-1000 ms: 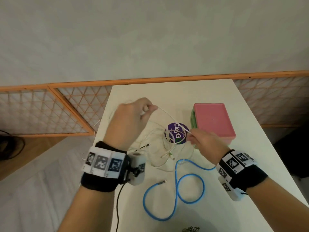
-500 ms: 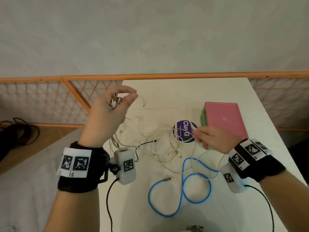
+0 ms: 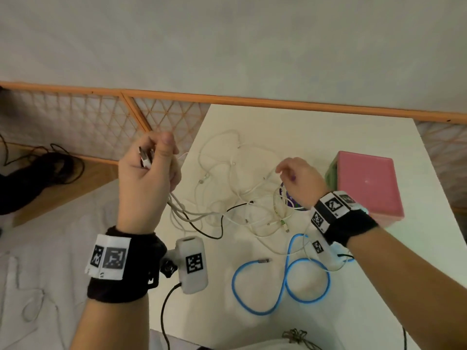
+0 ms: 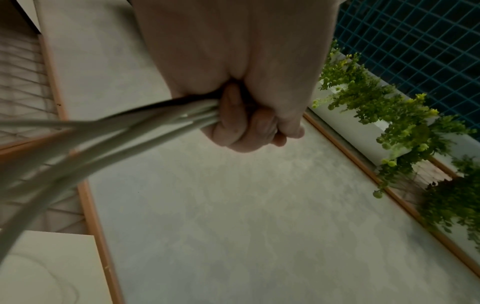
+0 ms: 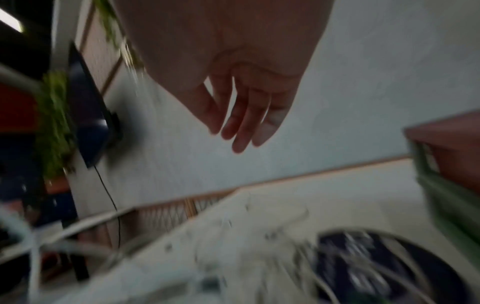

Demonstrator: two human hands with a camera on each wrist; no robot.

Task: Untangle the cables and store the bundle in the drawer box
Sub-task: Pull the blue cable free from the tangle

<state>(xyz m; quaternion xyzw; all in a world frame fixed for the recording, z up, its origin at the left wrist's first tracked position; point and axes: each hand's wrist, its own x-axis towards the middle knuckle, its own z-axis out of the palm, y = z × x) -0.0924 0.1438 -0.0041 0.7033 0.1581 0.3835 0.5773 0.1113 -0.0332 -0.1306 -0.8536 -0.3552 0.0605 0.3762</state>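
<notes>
The left hand point(image 3: 147, 183) is hanging raised off the left edge of the tabletop point(image 3: 316, 137), its fingers point(image 4: 235, 115) curling tight round a bunch of white cables point(image 3: 227, 193) and one black cable point(image 3: 214, 223). Metal plugs point(image 3: 146, 157) are sticking up out of the fist beside the thumb. From the fist the strands are running down onto the tabletop, where the rest of the cables are lying in a loose tangle.

The right hand point(image 3: 300, 183) is hovering over the right side of the tangle with its fingers point(image 5: 241, 123) loose and nearly straight, gripping nothing. It is partly covering a purple disc point(image 3: 290, 200) lying under the strands.

A blue cable point(image 3: 285, 281) is lying apart in a figure-of-eight near the front edge. The drawer box point(image 3: 366, 183), pink on top with a green side, is sitting at the right, just beside the right hand.
</notes>
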